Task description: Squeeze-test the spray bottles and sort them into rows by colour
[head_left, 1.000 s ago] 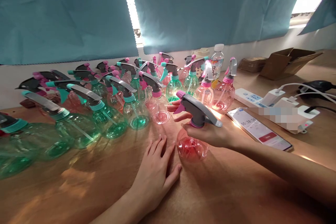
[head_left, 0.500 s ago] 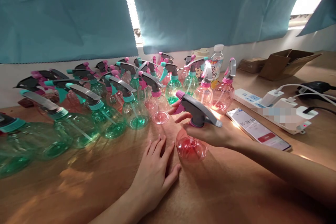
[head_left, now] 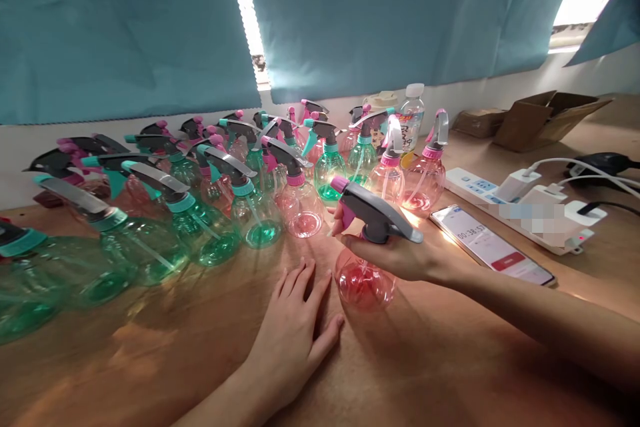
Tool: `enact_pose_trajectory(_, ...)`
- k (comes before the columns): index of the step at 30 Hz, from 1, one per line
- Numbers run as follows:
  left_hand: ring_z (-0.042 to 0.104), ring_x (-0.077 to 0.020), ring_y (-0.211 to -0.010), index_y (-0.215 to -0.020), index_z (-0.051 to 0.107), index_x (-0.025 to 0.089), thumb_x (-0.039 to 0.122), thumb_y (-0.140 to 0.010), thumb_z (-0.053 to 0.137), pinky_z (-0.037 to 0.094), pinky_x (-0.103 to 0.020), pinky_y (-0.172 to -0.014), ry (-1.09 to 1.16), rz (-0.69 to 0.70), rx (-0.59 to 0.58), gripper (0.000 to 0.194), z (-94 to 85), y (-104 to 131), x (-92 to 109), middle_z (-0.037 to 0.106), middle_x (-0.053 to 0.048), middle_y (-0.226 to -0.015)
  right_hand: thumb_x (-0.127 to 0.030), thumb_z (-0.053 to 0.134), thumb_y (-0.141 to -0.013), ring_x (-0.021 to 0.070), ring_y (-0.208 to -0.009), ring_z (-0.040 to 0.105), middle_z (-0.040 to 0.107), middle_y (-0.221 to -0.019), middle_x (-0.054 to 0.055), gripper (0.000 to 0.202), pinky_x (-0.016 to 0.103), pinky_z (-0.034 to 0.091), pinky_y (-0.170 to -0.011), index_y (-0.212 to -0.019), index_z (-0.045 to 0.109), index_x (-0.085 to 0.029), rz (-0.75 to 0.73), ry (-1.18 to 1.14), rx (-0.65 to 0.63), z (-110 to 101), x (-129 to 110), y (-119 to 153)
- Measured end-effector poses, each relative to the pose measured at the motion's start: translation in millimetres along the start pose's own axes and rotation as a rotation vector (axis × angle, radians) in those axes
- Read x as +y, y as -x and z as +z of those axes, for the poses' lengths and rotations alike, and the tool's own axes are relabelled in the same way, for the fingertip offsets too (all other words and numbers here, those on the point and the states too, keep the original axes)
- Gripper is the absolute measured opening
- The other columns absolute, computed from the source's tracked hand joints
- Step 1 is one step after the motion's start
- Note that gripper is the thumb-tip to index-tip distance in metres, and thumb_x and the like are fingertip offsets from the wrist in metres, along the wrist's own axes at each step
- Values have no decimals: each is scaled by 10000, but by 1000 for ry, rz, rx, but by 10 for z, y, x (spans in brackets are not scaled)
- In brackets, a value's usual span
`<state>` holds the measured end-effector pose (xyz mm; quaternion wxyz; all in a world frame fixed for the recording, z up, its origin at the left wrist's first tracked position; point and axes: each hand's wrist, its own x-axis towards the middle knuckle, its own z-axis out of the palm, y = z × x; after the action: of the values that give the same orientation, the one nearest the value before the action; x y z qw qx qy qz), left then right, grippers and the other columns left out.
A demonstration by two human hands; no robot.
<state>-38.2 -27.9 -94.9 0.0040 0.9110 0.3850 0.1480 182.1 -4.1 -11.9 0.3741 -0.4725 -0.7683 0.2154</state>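
The right hand (head_left: 400, 257) is closed around the neck of a squat, ribbed bottle of translucent red plastic (head_left: 365, 283), its thumb across the near side and its other fingertips (head_left: 337, 217) showing just beside the pink plastic trigger (head_left: 349, 212); how firmly they press that trigger, I cannot tell; the bottle stands upright below these fingers, its grey plastic spray head (head_left: 375, 210) rising above them. The left hand (head_left: 290, 327) lies palm down on the brown tabletop (head_left: 425, 367), fingers loosely spread and holding nothing, their tips just left of the bottle's base; beyond those tips stands a pale pink translucent spray bottle with a pink collar (head_left: 303, 210); left of it, farther from the fingers, is a green translucent spray bottle with a turquoise collar (head_left: 255, 223), with more pink and green ones around it. To the right of the right hand's fingers, past the wrist, lies a flat phone with a lit white screen (head_left: 493, 247); farther beyond is a long white plastic power strip (head_left: 480, 183).
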Motion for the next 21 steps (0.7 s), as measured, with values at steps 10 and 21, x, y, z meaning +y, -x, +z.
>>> enact_pose_trajectory(10, 393, -331, -1328, -1328, 509, 177, 438, -939, 486, 319, -561, -1080, 0, -10, -9, 470, -14, -6, 10, 453, -153, -1436, -262, 607, -782, 106, -564, 491, 533, -658, -64, 217, 251, 361, -500, -996, 599, -299, 36, 48, 2, -13, 7, 19)
enact_pose_trajectory(21, 397, -336, -1324, -1302, 528, 172, 413, -930, 507, 325, -561, -1078, 22, -16, -17, 444, -36, -16, 23, 463, -152, -1427, -211, 619, -771, 201, -824, 644, 637, -878, -2, 372, 309, 509, -625, -1121, 579, -331, 22, -23, 25, 46, 38, 18)
